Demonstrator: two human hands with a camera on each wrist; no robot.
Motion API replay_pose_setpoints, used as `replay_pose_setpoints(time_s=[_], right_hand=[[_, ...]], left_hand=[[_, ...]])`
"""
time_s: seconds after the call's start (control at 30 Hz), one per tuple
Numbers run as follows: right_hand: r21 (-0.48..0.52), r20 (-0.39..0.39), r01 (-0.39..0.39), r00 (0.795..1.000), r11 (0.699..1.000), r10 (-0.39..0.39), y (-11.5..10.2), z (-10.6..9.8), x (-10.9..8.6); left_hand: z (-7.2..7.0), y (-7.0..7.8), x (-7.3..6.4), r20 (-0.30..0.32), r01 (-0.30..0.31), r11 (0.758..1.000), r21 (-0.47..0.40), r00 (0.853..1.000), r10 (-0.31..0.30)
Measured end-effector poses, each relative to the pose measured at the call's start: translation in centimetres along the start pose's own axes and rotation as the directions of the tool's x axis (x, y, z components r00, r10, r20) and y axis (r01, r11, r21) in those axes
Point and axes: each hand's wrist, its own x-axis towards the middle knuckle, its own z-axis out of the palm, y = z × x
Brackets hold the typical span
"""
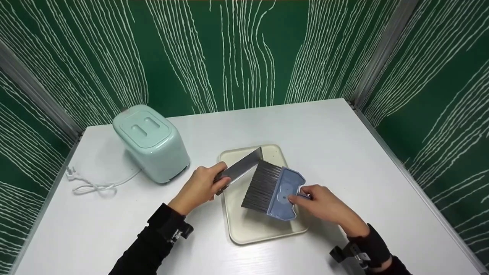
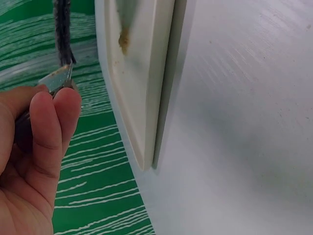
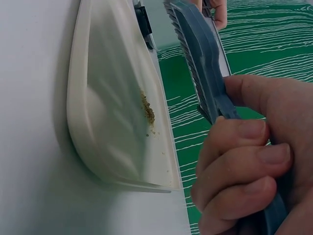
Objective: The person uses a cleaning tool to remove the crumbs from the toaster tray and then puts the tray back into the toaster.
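My left hand (image 1: 202,185) pinches the near end of a thin metal crumb tray (image 1: 244,165), held tilted above a cream serving tray (image 1: 228,217). In my right hand (image 1: 321,200) is a wide blue brush (image 1: 288,191), gripped by its handle. Its dark bristles (image 1: 261,187) point left, their upper corner close to the far end of the crumb tray; whether they touch I cannot tell. A small heap of brown crumbs (image 3: 148,110) lies on the serving tray in the right wrist view. From the head, the brush and crumb tray hide much of that surface.
A mint-green toaster (image 1: 153,141) with a lidded top stands at the table's back left. Its white cord and plug (image 1: 95,186) lie to its left. Green walls with white lines (image 1: 248,57) enclose the white table (image 1: 324,133).
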Motion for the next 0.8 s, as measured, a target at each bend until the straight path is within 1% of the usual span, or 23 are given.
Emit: replay_pose_setpoints(time_s=[0.17,0.37,0.53,0.8], right_hand=[[0.047,-0.052,-0.032,0.998,0.998,0.035,-0.23,-0.2,0.06],[0.031,-0.075,-0.045,0.996,0.999,0.047,-0.08,-0.04,0.28],[0.02,-0.062,-0.057,0.996,0.998,0.058,0.14,0.15,0.3],[0.007,-0.007,-0.044,0.999,0.999,0.044,0.36,0.36,0.06]], left_hand=[[0.18,-0.13,-0.04,0.003,0.004,1.0,-0.003,1.0,-0.004],[0.27,-0.07,-0.04,0.011,0.009,1.0,-0.008,1.0,-0.009],[0.28,-0.08,-0.07,0.009,0.005,1.0,-0.004,1.0,-0.005],[0.28,-0.25,-0.11,0.008,0.005,1.0,-0.003,1.0,-0.005]])
